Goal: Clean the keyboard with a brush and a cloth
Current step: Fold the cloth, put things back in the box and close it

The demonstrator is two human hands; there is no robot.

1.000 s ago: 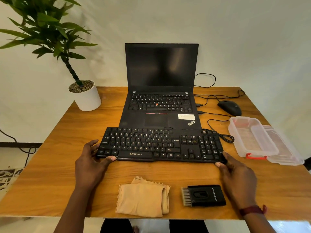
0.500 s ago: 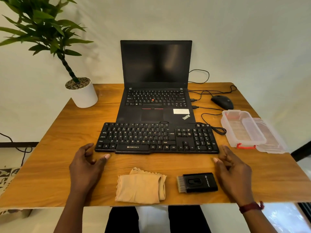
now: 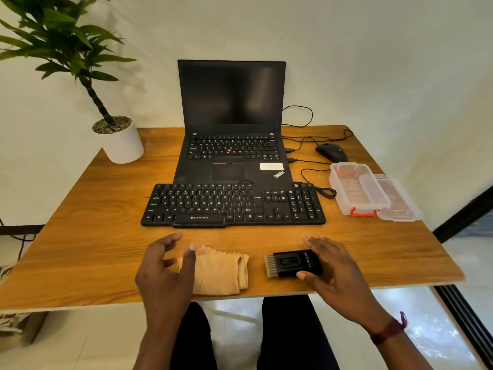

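Observation:
A black Zebronics keyboard [image 3: 234, 206] lies across the middle of the wooden table [image 3: 93, 236], in front of a laptop. Near the front edge lies a folded beige cloth [image 3: 218, 271], and to its right a small black brush [image 3: 290, 263] with its bristles pointing left. My left hand [image 3: 162, 273] hovers over the cloth's left end with fingers loosely curled, holding nothing. My right hand [image 3: 338, 273] covers the right end of the brush. Its thumb touches the near edge and its fingers stretch over the far edge. The brush lies flat on the table.
An open black laptop [image 3: 232, 156] stands behind the keyboard, with cables and a black mouse [image 3: 332, 152] to its right. A clear plastic box [image 3: 357, 190] with a red clip and its lid [image 3: 400, 201] sit at the right. A potted plant [image 3: 120, 141] stands back left.
Both hands left the keyboard's front corners and drew back toward me. The left came over the cloth, the right came onto the brush. The keyboard stayed put.

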